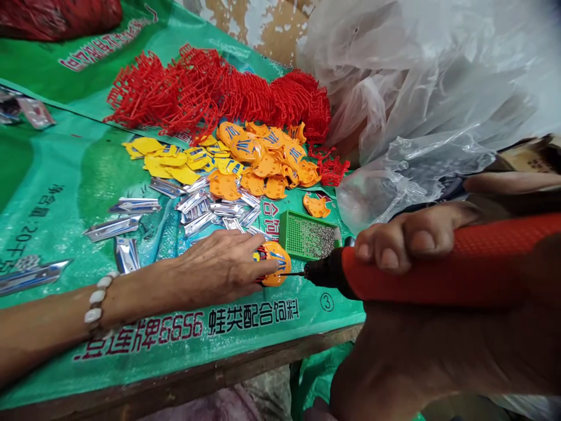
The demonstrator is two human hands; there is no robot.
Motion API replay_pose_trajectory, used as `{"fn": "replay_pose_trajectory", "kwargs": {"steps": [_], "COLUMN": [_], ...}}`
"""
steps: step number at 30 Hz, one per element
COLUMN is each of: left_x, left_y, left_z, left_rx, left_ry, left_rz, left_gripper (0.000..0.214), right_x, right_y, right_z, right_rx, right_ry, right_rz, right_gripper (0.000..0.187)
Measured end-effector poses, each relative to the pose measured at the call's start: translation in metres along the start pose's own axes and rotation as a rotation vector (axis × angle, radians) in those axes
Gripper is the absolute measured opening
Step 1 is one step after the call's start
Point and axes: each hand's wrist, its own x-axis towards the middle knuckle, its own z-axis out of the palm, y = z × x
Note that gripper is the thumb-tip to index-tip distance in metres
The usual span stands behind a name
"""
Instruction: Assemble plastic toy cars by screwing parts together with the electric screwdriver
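My left hand (225,263) is closed on an orange plastic piece (279,255) with blue marks, low over the green sheet; bits of red and yellow show beside its fingers. My right hand (407,240) is wrapped round a red electric screwdriver (495,257) with a black nose. Its thin bit points left, and the tip meets or nearly meets the orange piece's right edge; I cannot tell which. Just behind the bit stands a green tray (291,234) of small screws (322,237).
Behind lie heaps of red plastic frames (188,88), orange pieces (267,155), yellow pieces (164,161) and silver-blue strips (197,204). A loose orange piece (316,205) sits behind the tray. Clear plastic bags (416,88) bulge at the back right. The table's wooden edge (210,377) runs along the front.
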Motion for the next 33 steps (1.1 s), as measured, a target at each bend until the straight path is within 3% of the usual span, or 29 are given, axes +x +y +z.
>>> {"fn": "replay_pose_trajectory", "kwargs": {"steps": [6,11,16,19,28,33], "left_x": [0.000,-0.004,-0.007,-0.004,-0.004,0.000], "left_y": [-0.001,-0.003,-0.004,-0.003,-0.002,-0.004], "left_z": [0.001,0.007,0.011,0.007,-0.010,-0.008], "left_rx": [-0.001,-0.028,-0.048,-0.054,-0.197,-0.326], "left_ry": [-0.005,0.035,0.052,0.034,0.033,0.226], "left_rz": [-0.004,0.013,0.011,-0.001,-0.036,-0.008], "left_gripper": [0.037,0.045,0.050,0.048,0.040,0.023], "right_x": [0.005,0.001,-0.006,-0.006,0.000,0.004], "right_y": [0.006,0.006,0.006,0.004,-0.007,-0.015], "right_z": [0.004,0.005,0.002,0.005,0.003,0.001], "right_rx": [-0.007,0.038,-0.019,-0.055,-0.105,-0.077], "right_ry": [-0.066,-0.020,-0.019,0.016,0.070,0.102], "right_rz": [-0.095,0.032,0.040,0.073,-0.005,0.015], "right_gripper": [0.012,0.012,0.020,0.017,0.016,0.026]}}
